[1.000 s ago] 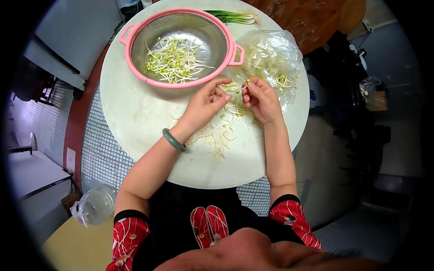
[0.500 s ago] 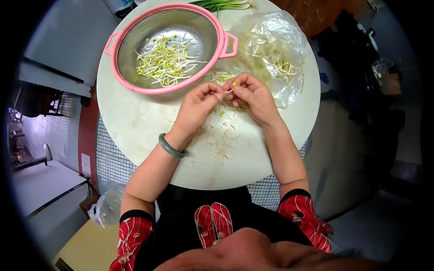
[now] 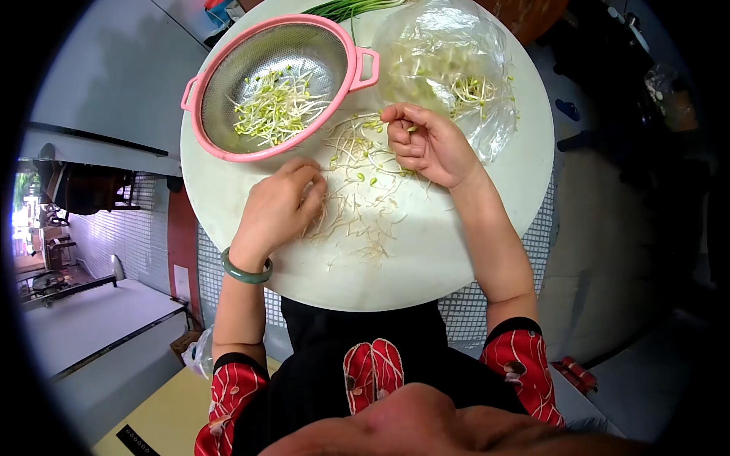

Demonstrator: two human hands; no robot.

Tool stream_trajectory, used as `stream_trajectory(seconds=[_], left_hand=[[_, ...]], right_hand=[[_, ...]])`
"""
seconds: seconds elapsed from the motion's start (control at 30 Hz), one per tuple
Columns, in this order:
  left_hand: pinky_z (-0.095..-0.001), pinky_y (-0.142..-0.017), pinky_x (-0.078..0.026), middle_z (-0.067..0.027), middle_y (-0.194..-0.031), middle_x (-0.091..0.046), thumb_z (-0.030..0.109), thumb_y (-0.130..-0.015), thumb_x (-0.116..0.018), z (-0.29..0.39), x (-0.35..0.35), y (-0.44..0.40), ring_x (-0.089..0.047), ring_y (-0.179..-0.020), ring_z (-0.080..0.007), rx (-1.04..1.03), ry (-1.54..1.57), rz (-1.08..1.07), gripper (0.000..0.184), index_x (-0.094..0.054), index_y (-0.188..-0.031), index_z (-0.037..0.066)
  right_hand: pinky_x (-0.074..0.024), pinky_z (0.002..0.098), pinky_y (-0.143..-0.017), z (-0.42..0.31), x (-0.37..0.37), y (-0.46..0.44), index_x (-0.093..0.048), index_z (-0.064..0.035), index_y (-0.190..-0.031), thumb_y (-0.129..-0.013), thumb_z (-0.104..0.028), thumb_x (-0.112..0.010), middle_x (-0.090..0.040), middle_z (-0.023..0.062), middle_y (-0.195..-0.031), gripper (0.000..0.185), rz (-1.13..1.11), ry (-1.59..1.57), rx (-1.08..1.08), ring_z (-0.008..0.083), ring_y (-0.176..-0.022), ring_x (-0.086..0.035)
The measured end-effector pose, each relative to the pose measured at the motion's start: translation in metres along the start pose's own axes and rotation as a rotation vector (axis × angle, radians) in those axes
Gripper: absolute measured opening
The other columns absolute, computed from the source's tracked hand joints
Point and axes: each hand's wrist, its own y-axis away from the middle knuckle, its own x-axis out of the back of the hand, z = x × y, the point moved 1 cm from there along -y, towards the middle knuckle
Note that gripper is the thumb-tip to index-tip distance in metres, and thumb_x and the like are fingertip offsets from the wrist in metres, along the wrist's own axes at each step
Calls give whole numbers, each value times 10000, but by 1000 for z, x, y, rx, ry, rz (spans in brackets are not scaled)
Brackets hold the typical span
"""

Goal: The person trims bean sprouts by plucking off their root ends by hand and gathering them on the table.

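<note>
My right hand (image 3: 432,146) is over the right of the pile, fingers curled round a bean sprout (image 3: 411,129) whose yellow-green head shows at the finger tips. To the left, my left hand (image 3: 283,199) hovers low by the table, loosely bent, thumb apart from the fingers, nothing visible in it. Thin brown root ends (image 3: 365,235) lie scattered beside it. Between the hands spreads a loose pile of bean sprouts (image 3: 353,148), with a few loose green heads. A pink-rimmed metal colander (image 3: 251,157) beyond my left hand holds a heap of sprouts (image 3: 275,106).
A clear plastic bag (image 3: 433,45) with more sprouts lies at the right on the round white table (image 3: 365,289). Green onions (image 3: 346,9) lie at the far edge. A green bangle (image 3: 245,267) rings my left wrist.
My hands, together at a sprout before, are now apart. The left has moved left and down towards the root ends; the right has closed more round its sprout. The view has shifted slightly.
</note>
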Motion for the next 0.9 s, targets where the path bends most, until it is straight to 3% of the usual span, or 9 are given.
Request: stream_trajectory(seconds=[0.1, 0.23, 0.37, 0.47, 0.57, 0.67, 0.7, 0.8, 0.9], left_hand=[[-395, -619, -488, -82, -835, -613, 125, -816, -607, 18, -5, -15, -612, -693, -304, -2, -112, 98, 88, -649, -882, 84], [-380, -578, -496, -62, -887, -607, 122, -798, -630, 30, -30, -29, -610, -658, -280, -139, -243, 6, 122, -642, -919, 106], [-333, -556, -492, -55, -776, -544, 106, -786, -561, 30, -48, -44, -620, -693, -210, -280, -403, 97, 121, -606, -897, 105], [-341, -575, -492, -56, -768, -528, 131, -786, -586, 16, -59, -50, -616, -703, -214, -362, -445, 64, 106, -598, -885, 96], [-341, -574, -482, -63, -784, -561, 111, -794, -629, 17, -52, -53, -598, -683, -229, -387, -305, 123, 117, -603, -904, 82], [-306, -574, -460, -77, -789, -579, 69, -810, -656, 18, -38, -51, -557, -647, -209, -137, 97, 163, 137, -612, -939, 68], [-245, -584, -430, -29, -779, -585, 38, -854, -637, 13, -39, -49, -508, -636, -126, -57, 315, 163, 118, -615, -970, 47], [-197, -598, -400, 38, -779, -545, 65, -901, -613, 11, -53, -50, -465, -665, -41, 181, 983, 207, 86, -607, -976, 25], [-163, -599, -374, 54, -812, -546, 77, -917, -603, 16, -55, -48, -443, -688, -4, 309, 1198, 128, 90, -600, -983, 17]], right_hand=[[-296, 164, -430, 0, -4, 3, -551, -9, -1040, -966, -173, -485, -455, -10, -746, 191, 37, 35, -5, 37, -547, -360], [-290, 164, -422, 1, -1, 2, -558, -9, -1012, -961, -149, -508, -452, -20, -738, 157, 90, 63, 50, 28, -540, -356], [-292, 163, -419, -3, -1, 3, -559, -5, -1011, -959, -152, -518, -465, -23, -732, 162, 126, 90, 75, 26, -538, -360], [-293, 163, -419, -3, 1, 4, -562, -4, -1011, -954, -151, -526, -475, -23, -725, 161, 112, 97, 86, 28, -537, -365], [-295, 163, -421, -4, 1, 5, -566, -7, -1013, -950, -146, -534, -479, -22, -723, 156, 118, 91, 90, 29, -538, -369], [-300, 161, -426, -5, 1, 4, -569, -9, -1018, -945, -141, -541, -479, -21, -725, 152, 164, 84, 99, 30, -546, -374], [-302, 160, -430, -4, 1, 3, -569, -10, -1020, -944, -139, -544, -478, -20, -725, 152, 180, 82, 106, 31, -548, -375], [-305, 160, -438, 4, -1, 0, -575, -14, -1028, -941, -146, -558, -482, -25, -736, 160, 199, 77, 93, 27, -561, -380], [-302, 162, -442, 12, -7, -3, -586, -25, -1033, -938, -163, -576, -489, -41, -740, 168, 177, 145, 56, 15, -561, -382]])
